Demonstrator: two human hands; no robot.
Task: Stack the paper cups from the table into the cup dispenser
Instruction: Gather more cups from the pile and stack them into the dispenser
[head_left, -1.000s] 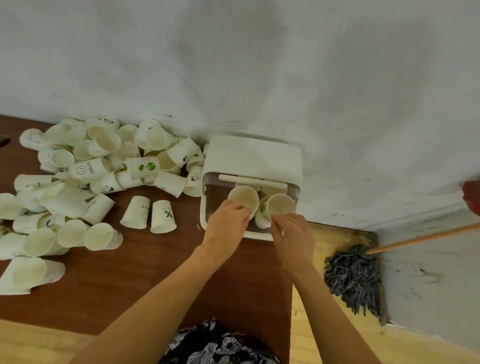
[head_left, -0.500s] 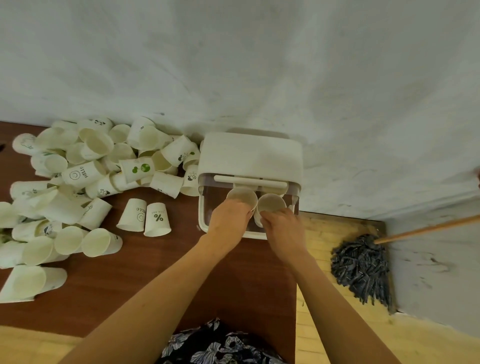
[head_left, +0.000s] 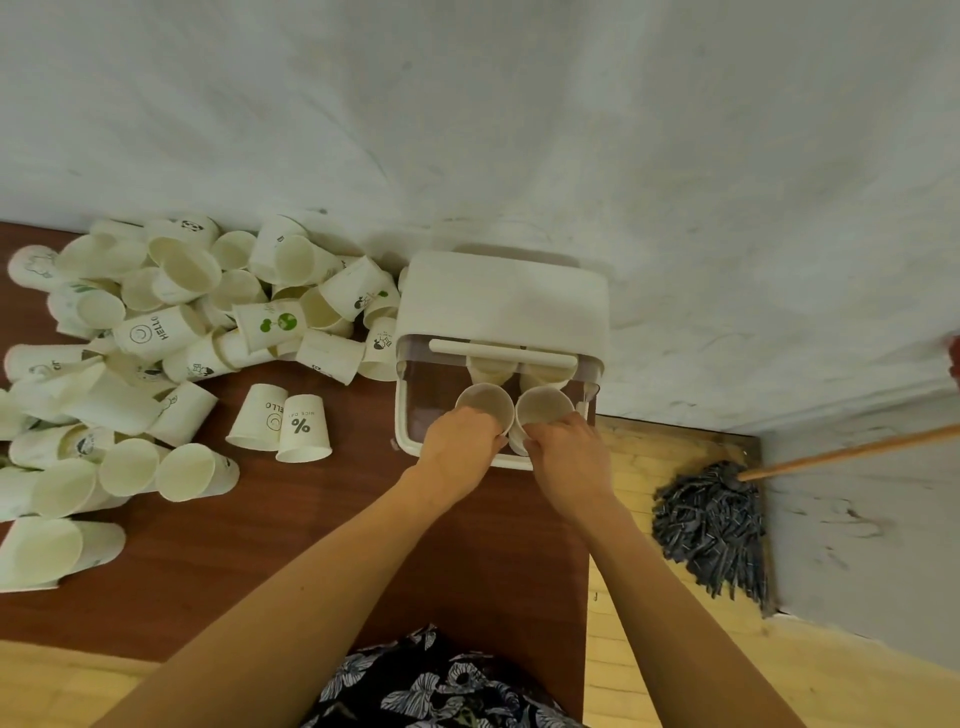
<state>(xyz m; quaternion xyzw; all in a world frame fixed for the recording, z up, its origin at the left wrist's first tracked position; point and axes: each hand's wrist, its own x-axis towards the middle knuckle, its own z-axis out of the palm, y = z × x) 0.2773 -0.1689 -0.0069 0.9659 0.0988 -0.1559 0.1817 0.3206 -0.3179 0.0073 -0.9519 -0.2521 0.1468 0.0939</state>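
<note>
So on my feed the left hand (head_left: 460, 441) grips one cup (head_left: 485, 405) and the right hand (head_left: 566, 447) grips another cup (head_left: 543, 408), side by side inside the dispenser (head_left: 501, 306) at the table's (head_left: 260, 545) far right. Loose cups (head_left: 171, 332) are piled far left.

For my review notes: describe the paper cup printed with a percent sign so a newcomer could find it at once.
Start at the white cup dispenser against the wall on the brown table. Left of it, apart from the big cup pile, two cups stand upside down, side by side. The percent cup is the right one, nearer the dispenser; its neighbour, the HELLO cup, shows a smiley.
</note>
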